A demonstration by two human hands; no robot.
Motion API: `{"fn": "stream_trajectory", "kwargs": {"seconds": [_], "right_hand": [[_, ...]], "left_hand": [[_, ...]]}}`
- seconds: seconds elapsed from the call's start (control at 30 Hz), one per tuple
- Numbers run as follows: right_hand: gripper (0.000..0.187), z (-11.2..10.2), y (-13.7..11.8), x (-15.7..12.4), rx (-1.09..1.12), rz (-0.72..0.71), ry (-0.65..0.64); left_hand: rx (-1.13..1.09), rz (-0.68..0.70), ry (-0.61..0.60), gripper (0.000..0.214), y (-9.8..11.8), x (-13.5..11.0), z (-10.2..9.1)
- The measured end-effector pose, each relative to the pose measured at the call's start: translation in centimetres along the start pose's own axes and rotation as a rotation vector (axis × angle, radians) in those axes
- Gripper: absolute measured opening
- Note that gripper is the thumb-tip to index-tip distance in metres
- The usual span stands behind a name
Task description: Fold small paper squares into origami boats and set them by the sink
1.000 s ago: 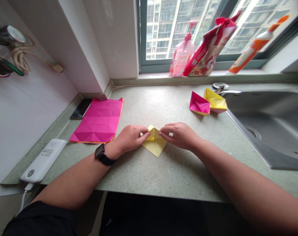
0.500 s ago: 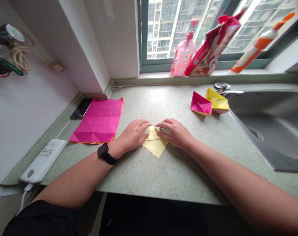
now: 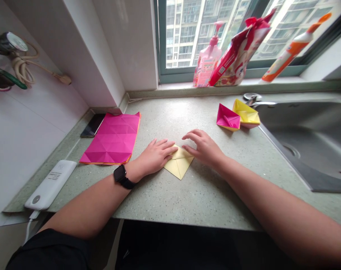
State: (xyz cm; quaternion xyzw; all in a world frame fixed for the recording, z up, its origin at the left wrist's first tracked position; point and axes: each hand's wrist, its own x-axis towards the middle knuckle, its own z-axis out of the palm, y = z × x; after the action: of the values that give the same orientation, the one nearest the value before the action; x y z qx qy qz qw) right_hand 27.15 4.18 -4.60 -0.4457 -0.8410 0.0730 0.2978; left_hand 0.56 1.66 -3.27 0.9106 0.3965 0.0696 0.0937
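Yellow origami paper (image 3: 178,163) lies folded into a pointed shape on the speckled green counter (image 3: 193,202), straight in front of me, with its lowest tip toward my body and crease lines showing across it. My left grip (image 3: 156,155) is released, palm down and not clenched on anything, with its tips resting on the paper's upper left edge; a black smartwatch (image 3: 120,173) sits on that wrist. My right grip (image 3: 202,149) is open too, arched and spread just above the paper's upper right edge, though from this angle I can't be sure whether it grazes the paper. To my left lies a creased magenta paper sheet (image 3: 110,138) with an orange edge, a black phone (image 3: 93,125) just beyond it and a white power bank (image 3: 50,184) nearer the wall. Off to the right, a magenta paper boat (image 3: 228,118) and a yellow paper boat (image 3: 246,114) touch each other beside the steel sink (image 3: 308,138). On the window ledge stand a pink soap dispenser (image 3: 207,63), a red printed bag (image 3: 238,52) and a tilted orange-and-white tube (image 3: 288,56).
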Motion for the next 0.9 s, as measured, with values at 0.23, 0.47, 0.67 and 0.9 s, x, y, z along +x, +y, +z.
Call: {"fn": "stream_trajectory", "kwargs": {"seconds": [0.23, 0.47, 0.67, 0.9], "right_hand": [[0.05, 0.6, -0.1, -0.5, -0.031, 0.067, -0.165], [0.059, 0.9, 0.2, -0.5, -0.088, 0.089, -0.248], [0.07, 1.5, -0.7, -0.3, -0.161, 0.173, -0.312], [0.085, 1.2, 1.3, -0.4, -0.13, 0.176, -0.34]], "left_hand": [[0.006, 0.054, 0.075, 0.037, 0.1, 0.1, 0.2], [-0.149, 0.277, 0.122, 0.032, -0.6, 0.0, -0.5], [-0.147, 0.325, 0.12, 0.027, -1.2, -0.2, -1.1], [-0.165, 0.31, 0.142, 0.027, -0.9, -0.2, -1.0]]}}
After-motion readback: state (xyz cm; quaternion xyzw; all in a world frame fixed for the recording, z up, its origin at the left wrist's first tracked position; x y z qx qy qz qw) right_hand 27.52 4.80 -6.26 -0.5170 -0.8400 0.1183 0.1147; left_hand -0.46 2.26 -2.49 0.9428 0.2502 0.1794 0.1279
